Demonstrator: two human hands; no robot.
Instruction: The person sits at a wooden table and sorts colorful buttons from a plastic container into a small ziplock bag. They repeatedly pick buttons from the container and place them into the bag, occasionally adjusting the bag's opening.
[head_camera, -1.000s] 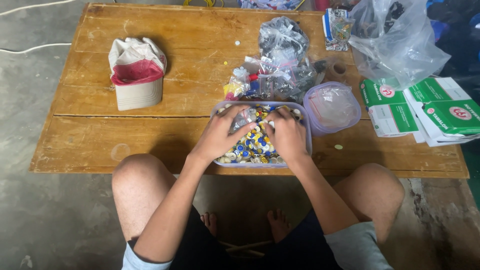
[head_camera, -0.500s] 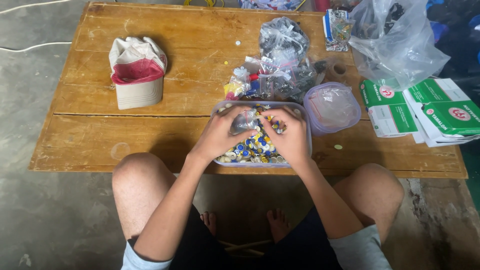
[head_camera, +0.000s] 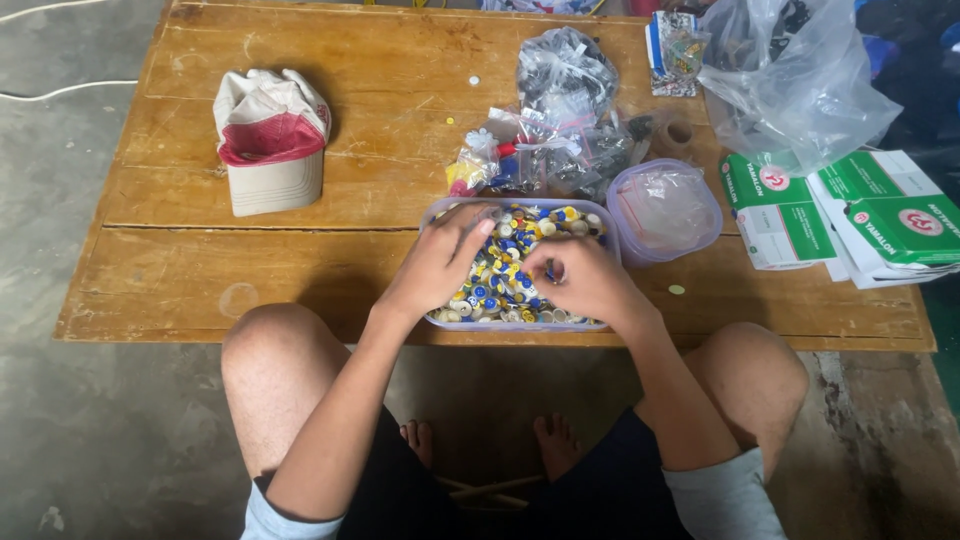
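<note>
A clear rectangular tub (head_camera: 432, 214) full of small blue, yellow and white round caps (head_camera: 506, 268) sits at the near edge of a low wooden table (head_camera: 300, 270). My left hand (head_camera: 440, 262) rests inside the tub on the left, fingers spread over the caps. Over the tub's right side my right hand (head_camera: 580, 280) has its fingertips pinched on one small cap.
A round clear lidded container (head_camera: 663, 210) stands right of the tub. Behind it lie several small plastic bags of parts (head_camera: 560, 120). A white and red cap (head_camera: 270, 140) is at the left. Green and white boxes (head_camera: 850, 215) and a large clear bag (head_camera: 800, 80) are at the right.
Both hands have drawn slightly apart and toward me within the tub. The right hand has shifted from the tub's middle to its right side, fingers pinching.
</note>
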